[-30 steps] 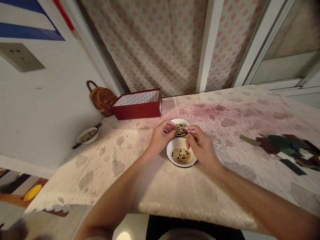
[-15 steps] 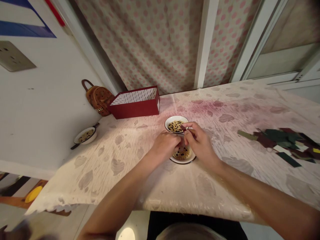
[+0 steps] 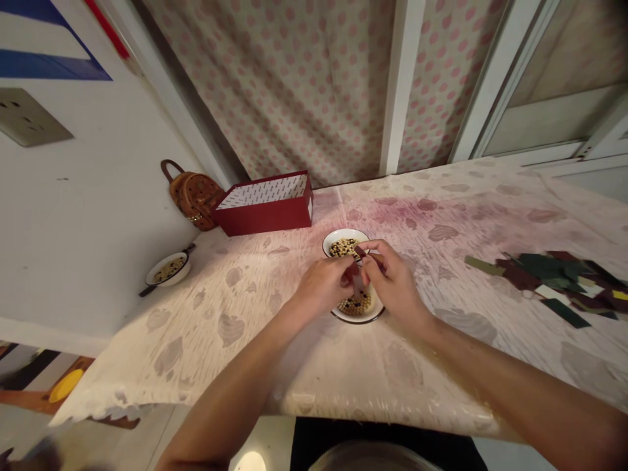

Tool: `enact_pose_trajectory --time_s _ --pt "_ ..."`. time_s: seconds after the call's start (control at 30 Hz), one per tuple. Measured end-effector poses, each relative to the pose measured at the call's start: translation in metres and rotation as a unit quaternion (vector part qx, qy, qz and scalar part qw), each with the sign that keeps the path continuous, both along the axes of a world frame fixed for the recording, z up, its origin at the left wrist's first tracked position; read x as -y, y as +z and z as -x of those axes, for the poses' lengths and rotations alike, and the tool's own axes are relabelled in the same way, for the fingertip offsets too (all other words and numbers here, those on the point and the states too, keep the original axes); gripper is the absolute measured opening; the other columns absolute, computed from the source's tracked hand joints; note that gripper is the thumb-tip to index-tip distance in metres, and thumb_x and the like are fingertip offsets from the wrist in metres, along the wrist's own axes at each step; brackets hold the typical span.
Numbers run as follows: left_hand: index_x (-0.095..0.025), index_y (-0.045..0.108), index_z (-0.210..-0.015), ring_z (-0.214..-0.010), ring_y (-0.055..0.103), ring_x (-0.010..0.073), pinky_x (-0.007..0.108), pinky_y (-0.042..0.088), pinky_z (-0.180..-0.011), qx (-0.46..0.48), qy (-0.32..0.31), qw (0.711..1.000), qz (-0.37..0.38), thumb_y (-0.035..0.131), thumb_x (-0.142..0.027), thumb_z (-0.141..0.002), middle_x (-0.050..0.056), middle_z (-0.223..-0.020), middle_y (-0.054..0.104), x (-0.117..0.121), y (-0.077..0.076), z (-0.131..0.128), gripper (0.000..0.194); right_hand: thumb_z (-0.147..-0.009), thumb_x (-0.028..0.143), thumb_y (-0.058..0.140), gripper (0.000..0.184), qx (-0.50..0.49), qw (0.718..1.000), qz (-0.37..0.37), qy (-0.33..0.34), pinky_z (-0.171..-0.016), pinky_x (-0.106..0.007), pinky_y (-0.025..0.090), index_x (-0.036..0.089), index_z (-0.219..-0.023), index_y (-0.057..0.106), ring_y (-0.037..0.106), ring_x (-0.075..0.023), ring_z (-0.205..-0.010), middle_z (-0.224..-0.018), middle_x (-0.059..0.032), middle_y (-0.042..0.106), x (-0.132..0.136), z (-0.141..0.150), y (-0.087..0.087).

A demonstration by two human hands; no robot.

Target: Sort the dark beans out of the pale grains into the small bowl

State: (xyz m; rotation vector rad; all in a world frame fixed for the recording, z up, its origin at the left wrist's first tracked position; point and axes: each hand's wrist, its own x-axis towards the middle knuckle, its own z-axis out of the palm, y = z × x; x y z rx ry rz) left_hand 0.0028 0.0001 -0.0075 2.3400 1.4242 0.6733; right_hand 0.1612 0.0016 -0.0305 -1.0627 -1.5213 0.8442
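Observation:
Two white bowls with dark rims stand mid-table, one behind the other. The near bowl [image 3: 369, 313] holds yellow and dark beans and is half covered by my hands. The far bowl [image 3: 343, 237] also holds mixed beans. My left hand [image 3: 321, 286] is over the near bowl's left edge, fingers pinched together; what they hold is too small to name. My right hand [image 3: 392, 281] hovers over the near bowl's right side, pinching a small dark reddish piece [image 3: 360, 250] near the far bowl's rim.
A red open box [image 3: 267, 206] and a brown bag [image 3: 192, 193] stand at the back left. A third small bowl of beans [image 3: 169, 267] sits by the left wall. Dark green and maroon paper strips [image 3: 554, 278] lie scattered at the right. A patterned plastic cloth [image 3: 275, 340] covers the table.
My left hand dropped from the far bowl down onto the near bowl's left edge, covering part of it. My right hand stayed in place with its pinch closed.

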Motion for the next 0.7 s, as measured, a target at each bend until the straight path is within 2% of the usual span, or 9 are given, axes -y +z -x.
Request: enact_pose_trajectory --time_s 0.07,0.17,0.23,0.33,0.43,0.53,0.7 --pt "-0.019 0.065 -0.089 -0.075 0.065 0.0161 0.028 0.048 -0.070 0.148 0.003 0.988 0.044 0.068 -0.011 -0.074 0.001 -0.081 0.070 -0.005 -0.002 0.005 0.017 -0.093 0.025 0.047 0.018 -0.003 1.000 0.004 0.008 -0.054 -0.026 0.039 0.022 -0.106 0.059 0.050 -0.0127 -0.051 -0.057 0.0067 0.053 0.000 0.000 0.000" --pt "-0.017 0.063 -0.090 -0.077 0.066 0.0129 0.027 0.051 -0.078 0.352 0.015 0.928 0.125 0.071 -0.012 -0.074 0.001 -0.082 0.069 -0.012 -0.003 0.011 0.018 -0.093 0.028 0.048 0.019 -0.003 1.000 0.013 0.025 -0.053 -0.027 0.037 0.022 -0.107 0.059 0.049 -0.0129 -0.050 -0.056 0.0071 0.052 0.001 0.000 0.000" --pt "-0.015 0.063 -0.090 -0.077 0.066 0.0118 0.027 0.051 -0.080 0.428 0.032 0.887 0.170 0.075 -0.015 -0.075 0.001 -0.082 0.070 -0.015 -0.002 0.013 0.019 -0.093 0.029 0.048 0.019 0.001 0.999 0.016 0.030 -0.053 -0.027 0.037 0.022 -0.108 0.059 0.050 -0.0132 -0.050 -0.056 0.0071 0.053 0.002 0.000 0.000" --pt "-0.014 0.064 -0.090 -0.075 0.067 0.0110 0.027 0.051 -0.078 0.492 0.046 0.842 0.219 0.080 -0.019 -0.074 0.001 -0.080 0.070 -0.016 0.001 0.013 0.023 -0.094 0.030 0.049 0.020 0.007 0.999 0.019 0.043 -0.053 -0.027 0.036 0.021 -0.108 0.059 0.052 -0.0137 -0.051 -0.056 0.0067 0.054 0.002 0.000 0.000" --pt "-0.014 0.064 -0.089 -0.074 0.067 0.0105 0.027 0.052 -0.081 0.529 0.041 0.810 0.251 0.083 -0.020 -0.072 0.000 -0.078 0.070 -0.015 0.003 0.011 0.026 -0.095 0.030 0.048 0.020 0.006 0.998 0.022 0.058 -0.054 -0.027 0.036 0.021 -0.109 0.059 0.052 -0.0138 -0.051 -0.055 0.0070 0.054 0.001 0.000 0.000" --pt "-0.013 0.065 -0.089 -0.074 0.067 0.0104 0.029 0.053 -0.083 0.537 0.037 0.801 0.262 0.085 -0.020 -0.070 0.001 -0.079 0.071 -0.015 0.002 0.010 0.029 -0.095 0.029 0.048 0.019 0.007 0.998 0.020 0.062 -0.054 -0.027 0.036 0.022 -0.109 0.058 0.052 -0.0135 -0.051 -0.056 0.0072 0.055 0.000 0.000 -0.002" --pt "-0.013 0.065 -0.090 -0.074 0.067 0.0107 0.029 0.053 -0.084 0.538 0.040 0.801 0.259 0.085 -0.019 -0.070 0.001 -0.079 0.071 -0.014 0.002 0.010 0.029 -0.096 0.028 0.048 0.018 0.009 0.997 0.025 0.069 -0.055 -0.027 0.038 0.022 -0.110 0.058 0.052 -0.0136 -0.051 -0.056 0.0078 0.055 0.001 0.000 -0.004"
